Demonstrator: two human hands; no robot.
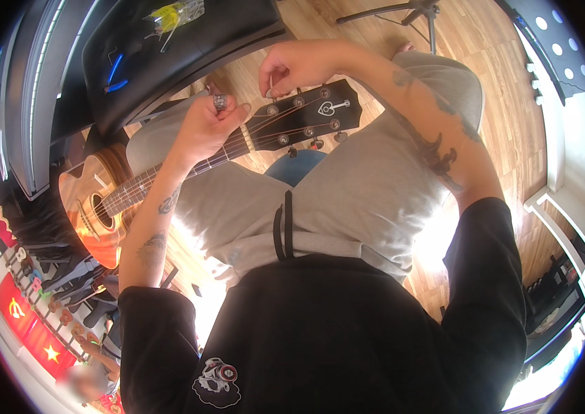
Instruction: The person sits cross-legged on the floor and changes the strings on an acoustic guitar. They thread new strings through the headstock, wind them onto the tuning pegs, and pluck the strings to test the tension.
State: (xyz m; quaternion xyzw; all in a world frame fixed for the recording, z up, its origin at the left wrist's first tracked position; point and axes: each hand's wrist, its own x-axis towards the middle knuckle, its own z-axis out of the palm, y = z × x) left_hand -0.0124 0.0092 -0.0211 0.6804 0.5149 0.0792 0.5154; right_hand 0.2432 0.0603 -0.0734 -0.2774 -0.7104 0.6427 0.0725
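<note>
left hand (209,129) curled, right hand (298,69) pinching, forearms (420,114) converging

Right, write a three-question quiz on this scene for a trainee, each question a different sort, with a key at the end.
1. Which hand wears the chunky silver ring?
2. True or false: the flat black headstock of the glossy brown wooden acoustic guitar bears a white emblem.
3. Where are the fingertips of the right hand?
A) Over the round soundhole
B) At the edge of the headstock
C) On the drawstring of the grey trousers

Key:
1. The left hand.
2. True.
3. B.
</note>
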